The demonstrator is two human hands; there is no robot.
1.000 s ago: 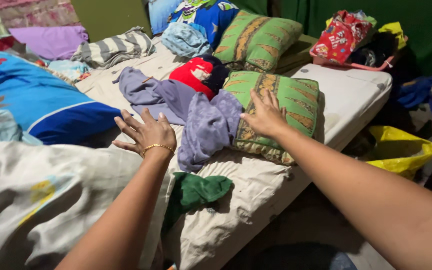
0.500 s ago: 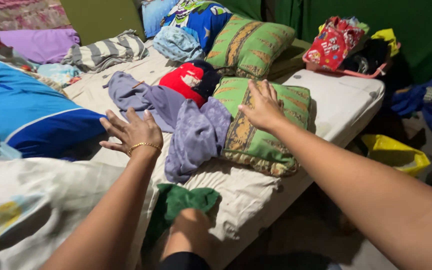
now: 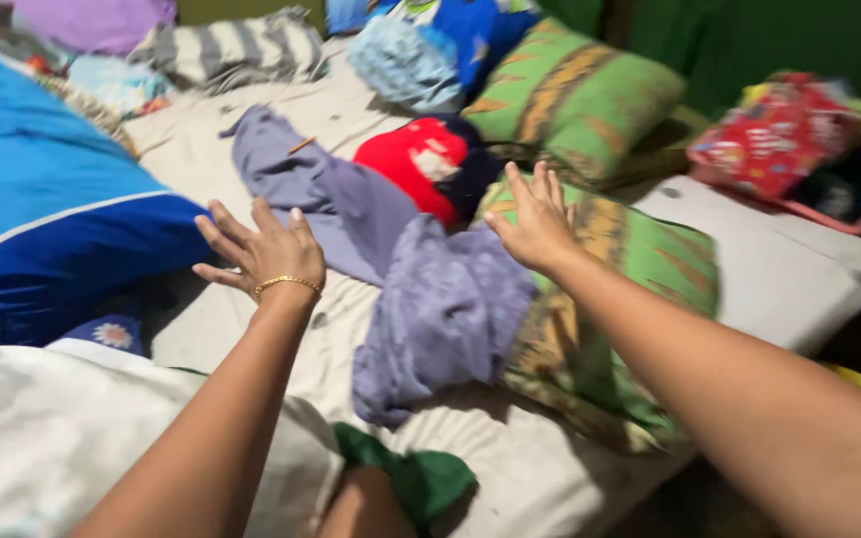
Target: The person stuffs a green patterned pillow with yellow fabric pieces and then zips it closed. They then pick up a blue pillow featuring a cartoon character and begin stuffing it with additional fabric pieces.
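Both hands are spread. The left hand (image 3: 263,251) hovers over the bed (image 3: 749,259). The right hand (image 3: 535,221) rests on a green pillow (image 3: 640,299), beside a purple cloth (image 3: 440,309).

Ahead of my hands, the purple garment (image 3: 421,269), red cloth (image 3: 411,159) and green pillow (image 3: 640,299) crowd the mattress (image 3: 779,269); only its right end lies bare.
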